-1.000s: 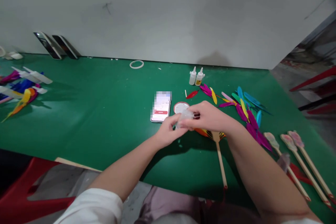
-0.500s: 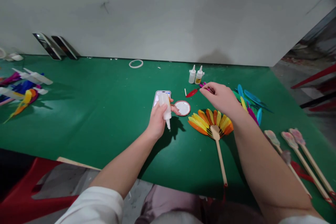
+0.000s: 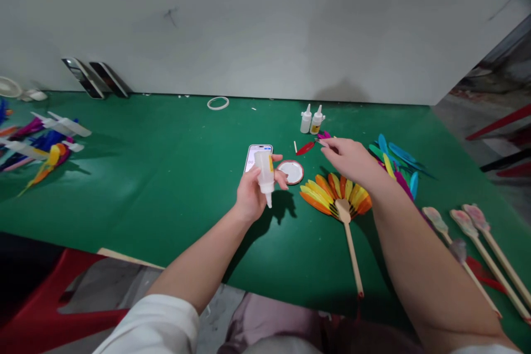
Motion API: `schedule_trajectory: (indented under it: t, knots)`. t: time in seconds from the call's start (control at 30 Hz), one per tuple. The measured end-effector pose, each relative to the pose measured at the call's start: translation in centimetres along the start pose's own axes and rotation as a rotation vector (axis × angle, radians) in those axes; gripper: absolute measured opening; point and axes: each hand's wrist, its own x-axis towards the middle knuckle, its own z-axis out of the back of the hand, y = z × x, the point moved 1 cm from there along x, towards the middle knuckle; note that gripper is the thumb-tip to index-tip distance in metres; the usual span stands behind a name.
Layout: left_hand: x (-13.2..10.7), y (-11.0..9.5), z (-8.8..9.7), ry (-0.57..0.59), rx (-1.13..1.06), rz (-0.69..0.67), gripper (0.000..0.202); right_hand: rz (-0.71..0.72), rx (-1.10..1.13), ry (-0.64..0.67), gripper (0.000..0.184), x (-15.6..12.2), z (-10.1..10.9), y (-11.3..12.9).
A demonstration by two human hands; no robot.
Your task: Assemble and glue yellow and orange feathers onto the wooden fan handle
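My left hand (image 3: pixel 250 191) is closed around a white glue bottle (image 3: pixel 264 171), held nozzle down above the green table. Its index finger and others stick out beyond the bottle. With fingers pinched together, my right hand (image 3: pixel 346 159) reaches to the quill end of a red feather (image 3: pixel 306 148) lying on the table. Something thin and greyish shows at those fingertips, too small to make out. Below it lies a fan of yellow and orange feathers (image 3: pixel 319 193) on a wooden handle (image 3: pixel 352 254). A white round lid with a red rim (image 3: pixel 291 172) sits between my hands.
A phone (image 3: pixel 251 156) lies behind my left hand. Two small bottles (image 3: pixel 311 120) stand farther back. Loose coloured feathers (image 3: pixel 400 155) and several wooden handles (image 3: pixel 477 232) lie on the right. More feathers (image 3: pixel 45 141) are at far left; two phones (image 3: pixel 95 78) lean on the wall.
My right fingertips have shifted slightly right of the red feather's end, with a thin piece showing at them. The glue bottle has turned a little in my left hand. The view has shifted slightly.
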Motion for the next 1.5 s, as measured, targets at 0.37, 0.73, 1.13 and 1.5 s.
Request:
schedule_trajectory:
  t: [0.37,0.73,1.13,1.5]
  knots:
    - [-0.1,0.1,0.3,0.011,0.063,-0.024,0.047,0.049,0.036,-0.011,0.031,-0.2,0.4,0.4]
    - [0.8,-0.1,0.7,-0.133,0.001,-0.013,0.036,0.072,0.063,-0.003,0.032,-0.5,0.6,0.5]
    - [0.8,-0.2,0.9,-0.163,-0.091,0.018,0.036,0.045,0.360,0.031,0.031,-0.6,0.3,1.0]
    - [3.5,-3.9,0.4,-0.131,-0.034,-0.149,0.030,0.027,0.855,-0.063,0.033,-0.5,0.5,1.3]
